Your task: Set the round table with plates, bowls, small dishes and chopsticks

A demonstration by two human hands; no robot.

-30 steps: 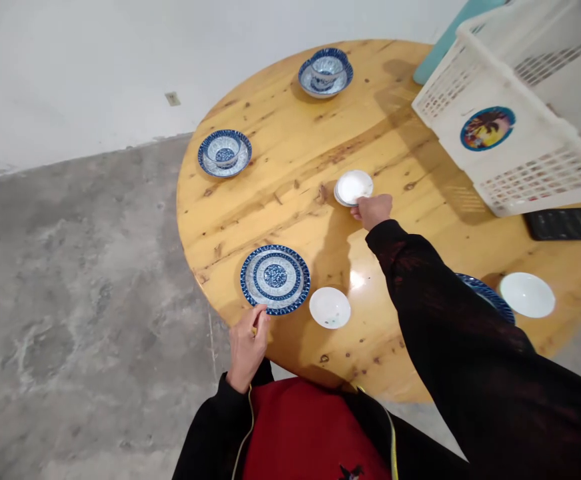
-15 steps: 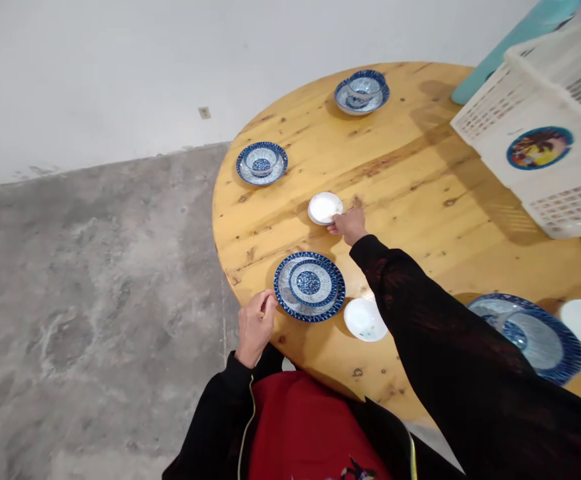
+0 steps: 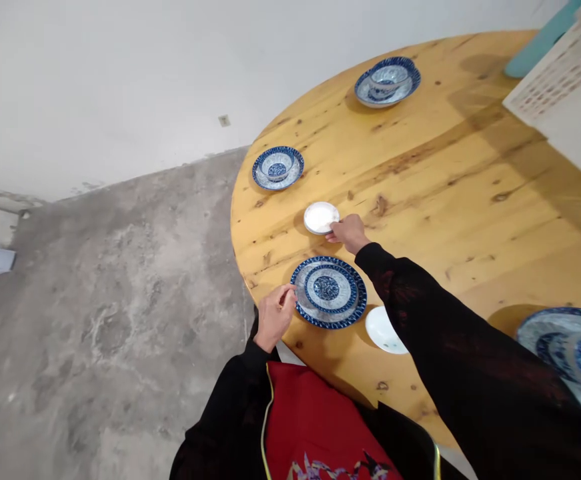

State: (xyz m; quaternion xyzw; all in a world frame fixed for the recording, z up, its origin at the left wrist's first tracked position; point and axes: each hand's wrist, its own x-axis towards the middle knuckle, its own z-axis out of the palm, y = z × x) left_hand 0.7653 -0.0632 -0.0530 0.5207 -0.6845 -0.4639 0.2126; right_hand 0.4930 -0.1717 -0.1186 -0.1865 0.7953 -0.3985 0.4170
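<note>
My right hand (image 3: 349, 232) is closed on the near right rim of a small white saucer (image 3: 321, 217), which it holds over the wooden table (image 3: 420, 200). Closer to me lies a blue-and-white patterned plate (image 3: 305, 313) with a smaller matching plate (image 3: 327, 288) stacked on it. At the left rim of the larger plate is my left hand (image 3: 276, 313), fingers curled together with nothing visible in them. Its fingertips overlap the rim; whether they touch it I cannot tell. Right of these plates stands a white bowl (image 3: 384, 331), partly covered by my right sleeve.
Toward the far side sit a blue-patterned plate with a bowl (image 3: 277, 163) and a deeper dish with a bowl (image 3: 387, 81). Another patterned plate (image 3: 535, 327) with a bowl is at the right. A white plastic basket (image 3: 550, 93) and a teal cylinder (image 3: 540, 50) stand at the far right.
The view has swung left and shifts the table rightward. My right hand has brought the saucer slightly nearer the stacked plates. My left hand stays curled at the plate's rim.
</note>
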